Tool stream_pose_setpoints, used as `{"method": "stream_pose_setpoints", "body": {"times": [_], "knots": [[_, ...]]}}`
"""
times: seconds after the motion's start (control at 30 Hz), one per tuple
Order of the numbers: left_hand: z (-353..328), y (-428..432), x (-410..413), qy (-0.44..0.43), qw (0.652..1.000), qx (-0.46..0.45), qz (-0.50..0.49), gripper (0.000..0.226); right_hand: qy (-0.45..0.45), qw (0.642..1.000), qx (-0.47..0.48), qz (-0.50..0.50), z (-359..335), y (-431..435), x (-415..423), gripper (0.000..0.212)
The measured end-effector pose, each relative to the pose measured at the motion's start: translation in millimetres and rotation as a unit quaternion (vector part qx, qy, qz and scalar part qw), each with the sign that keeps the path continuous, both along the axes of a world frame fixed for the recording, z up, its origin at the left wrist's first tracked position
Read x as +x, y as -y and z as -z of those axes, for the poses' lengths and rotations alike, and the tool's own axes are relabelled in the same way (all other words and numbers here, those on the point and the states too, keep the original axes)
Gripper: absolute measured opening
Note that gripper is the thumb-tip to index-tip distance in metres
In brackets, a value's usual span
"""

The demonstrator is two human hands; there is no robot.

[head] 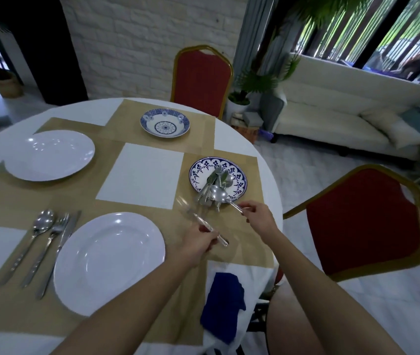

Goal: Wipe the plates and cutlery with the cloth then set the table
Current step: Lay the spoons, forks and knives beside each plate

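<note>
Round table (142,175), half laid: left hand (198,242) grips a blurred utensil (203,224), right hand (260,216) pinches a spoon (219,194) by its handle over the cutlery (214,179) heaped on the patterned plate (196,172), likely for laying out, blue cloth (223,303) draped at the near edge.

The room is dim with a cool bluish cast, lit mostly by daylight from the window (393,29) at the upper right; the upper left corner sinks to near black; small white glints sit on the near plate (109,262) and the far white plate (50,155); shadows on the table (137,175) are faint and soft; the cutlery piece (223,241) in the left hand (195,248) is smeared half transparent by motion blur; the spoon (218,193) in the right hand (259,216) is sharper; the wide lens bows the table's rim and the chair (357,226) at right.
</note>
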State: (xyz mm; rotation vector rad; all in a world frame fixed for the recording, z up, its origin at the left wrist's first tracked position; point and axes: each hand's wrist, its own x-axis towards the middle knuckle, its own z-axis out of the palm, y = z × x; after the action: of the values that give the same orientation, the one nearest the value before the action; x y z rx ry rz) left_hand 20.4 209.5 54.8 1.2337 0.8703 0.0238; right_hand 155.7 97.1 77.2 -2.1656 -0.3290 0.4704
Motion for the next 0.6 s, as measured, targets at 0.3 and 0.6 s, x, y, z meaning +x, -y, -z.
{"method": "stream_pose_setpoints", "body": {"times": [0.3,0.6], "knots": [[14,36,-6,0.000,0.988,-0.136,-0.071,0.006,0.004,0.998,-0.028,-0.056,-8,12,4,0.026],[26,74,30,-0.025,0.970,-0.185,-0.154,0.017,-0.089,0.992,0.086,-0.015,-11,25,24,0.021]]}}
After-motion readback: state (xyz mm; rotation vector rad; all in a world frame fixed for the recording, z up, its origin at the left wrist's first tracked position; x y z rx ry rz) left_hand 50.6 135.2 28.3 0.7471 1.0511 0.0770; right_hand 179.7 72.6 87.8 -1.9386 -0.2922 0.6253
